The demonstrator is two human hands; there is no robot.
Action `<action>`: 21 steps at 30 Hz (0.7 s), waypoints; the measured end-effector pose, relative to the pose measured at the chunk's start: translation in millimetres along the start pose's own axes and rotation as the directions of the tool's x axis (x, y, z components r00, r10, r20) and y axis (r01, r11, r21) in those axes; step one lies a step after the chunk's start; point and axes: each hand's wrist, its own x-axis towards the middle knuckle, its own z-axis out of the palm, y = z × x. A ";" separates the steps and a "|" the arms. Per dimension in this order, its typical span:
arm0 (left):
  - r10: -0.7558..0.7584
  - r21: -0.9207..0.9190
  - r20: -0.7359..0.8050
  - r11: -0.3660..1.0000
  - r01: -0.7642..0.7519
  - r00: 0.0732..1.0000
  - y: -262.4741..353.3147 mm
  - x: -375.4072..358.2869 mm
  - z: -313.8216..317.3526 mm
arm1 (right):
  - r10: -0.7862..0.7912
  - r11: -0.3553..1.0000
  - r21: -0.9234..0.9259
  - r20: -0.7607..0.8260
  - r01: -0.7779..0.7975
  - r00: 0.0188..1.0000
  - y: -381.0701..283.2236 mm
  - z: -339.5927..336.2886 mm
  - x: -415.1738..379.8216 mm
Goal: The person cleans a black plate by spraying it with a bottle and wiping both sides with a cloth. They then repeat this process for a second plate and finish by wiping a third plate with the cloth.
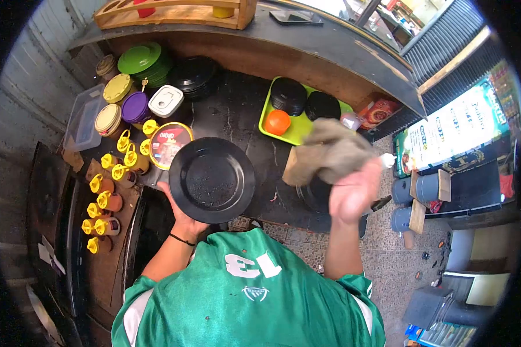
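The left hand [182, 215] grips a black plate [212, 180] by its near rim, holding it above the dark counter [243, 124]. The right hand [355, 194] is closed on a brown cloth [328, 151], raised just right of the plate, before a green tray [283, 133] of stacked black plates [288, 96].

A lime-green plastic tray [267, 128] sits on the dark counter [237, 113] toward its back edge, carrying two stacks of black plates [289, 95] and an orange round bowl [277, 122]. At the counter's left end stand a green plate stack [140, 58], a purple-lidded jar [135, 107], a white square-lidded container [165, 100] and a round printed biscuit tin [168, 143]. Yellow-capped bottles [105, 200] line the left edge.
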 end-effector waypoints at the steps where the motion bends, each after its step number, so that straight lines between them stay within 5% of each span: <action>1: -0.009 0.001 0.009 1.000 0.009 1.000 -0.6 1.9 -0.4 | -0.181 0.982 -0.024 0.130 0.185 0.975 -17.3 -3.3 -1.8; 4: 0.012 -0.001 0.035 1.000 -0.012 0.999 -1.5 9.1 -0.4 | -0.154 0.941 0.298 -0.038 0.159 0.987 -39.6 -8.1 -17.6; 8: 0.030 0.013 -0.014 0.999 -0.030 0.999 -6.2 14.9 1.1 | -0.094 0.949 0.311 0.125 0.051 0.988 -23.0 -16.5 -42.3; 11: -0.012 0.016 -0.011 1.000 0.012 1.000 -7.0 15.1 -1.3 | 0.002 0.987 -0.162 0.029 0.003 1.000 -7.4 -30.2 -55.2; 12: -0.015 0.027 -0.005 1.000 0.015 1.000 -7.7 15.4 0.2 | 0.004 0.987 -0.161 0.027 0.000 1.000 -5.4 -29.0 -56.1; 14: -0.012 0.038 0.001 0.999 0.012 1.000 -8.1 16.0 -0.3 | -0.147 0.732 -0.634 0.211 0.250 0.966 -0.3 -23.7 -57.5; 16: -0.057 0.054 -0.003 0.997 0.057 0.998 -9.2 16.4 -3.5 | -0.097 0.701 -0.689 0.164 0.184 0.982 -3.4 -11.1 -51.2; 18: -0.067 0.054 -0.028 0.996 0.068 0.997 -9.5 15.2 -2.6 | 0.299 0.447 -0.892 0.073 -0.072 0.951 -9.1 -7.8 -40.3; 19: -0.084 0.055 -0.044 0.995 0.086 0.996 -9.6 15.9 -0.4 | 0.393 0.309 -0.948 0.052 -0.079 0.918 -5.0 -17.4 -36.5; 21: -0.093 0.056 -0.043 0.994 0.095 0.995 -11.0 15.7 3.9 | 0.395 0.283 -0.959 0.084 -0.034 0.915 -2.3 -26.0 -29.2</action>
